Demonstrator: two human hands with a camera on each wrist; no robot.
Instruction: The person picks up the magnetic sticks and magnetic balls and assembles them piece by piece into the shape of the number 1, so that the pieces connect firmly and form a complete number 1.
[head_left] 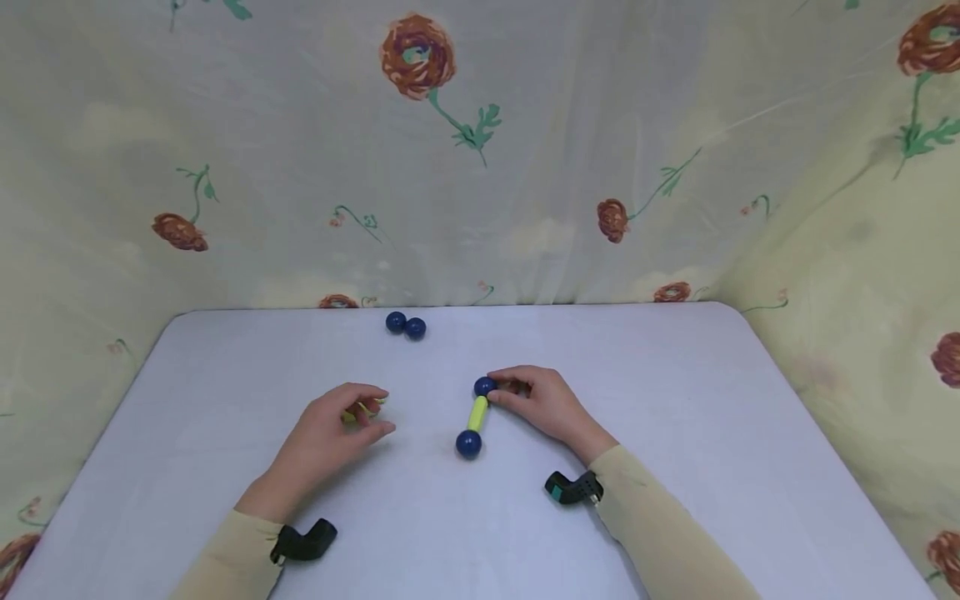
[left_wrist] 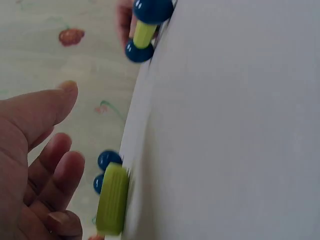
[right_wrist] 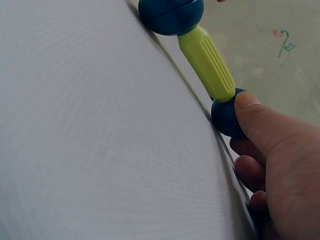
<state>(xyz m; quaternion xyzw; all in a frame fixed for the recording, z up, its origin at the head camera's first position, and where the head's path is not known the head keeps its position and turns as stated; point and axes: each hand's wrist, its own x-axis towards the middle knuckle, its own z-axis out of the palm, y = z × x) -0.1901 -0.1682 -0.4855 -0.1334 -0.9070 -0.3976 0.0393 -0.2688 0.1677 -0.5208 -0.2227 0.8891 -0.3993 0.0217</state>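
Observation:
My right hand (head_left: pixel 543 406) pinches a blue ball (head_left: pixel 484 386) between thumb and fingers. That ball sits at the far end of a yellow-green rod (head_left: pixel 477 414), and a second blue ball (head_left: pixel 468 444) is joined to the near end. In the right wrist view the thumb presses the held ball (right_wrist: pixel 226 119) beside the ridged rod (right_wrist: pixel 207 62). To the left, my left hand (head_left: pixel 326 427) hovers with its thumb apart from loosely bent fingers. Another yellow-green rod (left_wrist: pixel 113 200) lies on the table by those fingers, partly hidden by them in the head view.
Two more blue balls (head_left: pixel 406 326) lie side by side near the back edge of the white table (head_left: pixel 637 367). Flower-patterned cloth (head_left: pixel 525 208) hangs behind the table and at its sides. A black wrist camera (head_left: pixel 303 542) is strapped to each sleeve.

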